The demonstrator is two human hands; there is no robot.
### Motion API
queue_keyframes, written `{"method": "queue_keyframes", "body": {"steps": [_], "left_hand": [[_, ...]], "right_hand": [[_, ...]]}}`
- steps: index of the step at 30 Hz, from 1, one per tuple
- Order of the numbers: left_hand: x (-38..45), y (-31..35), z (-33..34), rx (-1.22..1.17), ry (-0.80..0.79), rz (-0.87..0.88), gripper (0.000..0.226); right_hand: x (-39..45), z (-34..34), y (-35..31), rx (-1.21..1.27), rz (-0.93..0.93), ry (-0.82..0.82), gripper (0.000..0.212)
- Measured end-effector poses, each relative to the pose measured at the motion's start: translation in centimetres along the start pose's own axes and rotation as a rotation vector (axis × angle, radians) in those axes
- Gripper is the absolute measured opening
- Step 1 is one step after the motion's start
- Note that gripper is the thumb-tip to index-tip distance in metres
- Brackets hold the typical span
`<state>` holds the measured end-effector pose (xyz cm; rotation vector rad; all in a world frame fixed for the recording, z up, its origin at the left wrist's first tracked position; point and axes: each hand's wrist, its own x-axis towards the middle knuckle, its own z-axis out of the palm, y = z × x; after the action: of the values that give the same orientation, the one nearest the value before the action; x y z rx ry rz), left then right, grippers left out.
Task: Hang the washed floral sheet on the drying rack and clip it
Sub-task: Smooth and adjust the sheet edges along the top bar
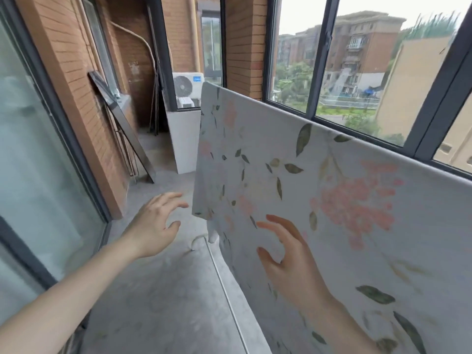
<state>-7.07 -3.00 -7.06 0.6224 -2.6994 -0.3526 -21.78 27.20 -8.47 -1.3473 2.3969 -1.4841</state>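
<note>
The floral sheet [319,190] hangs draped over a rail that it hides, its top fold running along below the window [301,54]; its near face drops toward the floor [163,284]. The left hand [155,221] hovers just left of the sheet's lower left corner, fingers spread and loosely bent, holding nothing, apart from the cloth; the right hand [288,254] is in front of the sheet's near face, fingers spread and relaxed, gripping nothing (whether the fingertips touch the cloth cannot be told). A pale bar of the rack [224,284] runs along the floor below the sheet's left edge; beyond the sheet's far end stands an air-conditioner unit [187,85]; left of the sheet a dark frame [122,129] leans against the brick wall [69,60].
</note>
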Motion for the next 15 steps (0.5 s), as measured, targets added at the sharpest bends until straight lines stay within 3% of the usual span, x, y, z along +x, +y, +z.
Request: {"method": "queue_keyframes", "body": {"steps": [9, 15], "left_hand": [[4.2, -16.9, -2.7, -0.014, -0.111, 0.021, 0.04], [8.2, -23.0, -2.4, -0.065, -0.166, 0.035, 0.04]], "right_hand": [[9.9, 16.9, 0.4, 0.078, 0.25, -0.011, 0.046], [12.8, 21.7, 0.8, 0.029, 0.35, 0.001, 0.045]]}}
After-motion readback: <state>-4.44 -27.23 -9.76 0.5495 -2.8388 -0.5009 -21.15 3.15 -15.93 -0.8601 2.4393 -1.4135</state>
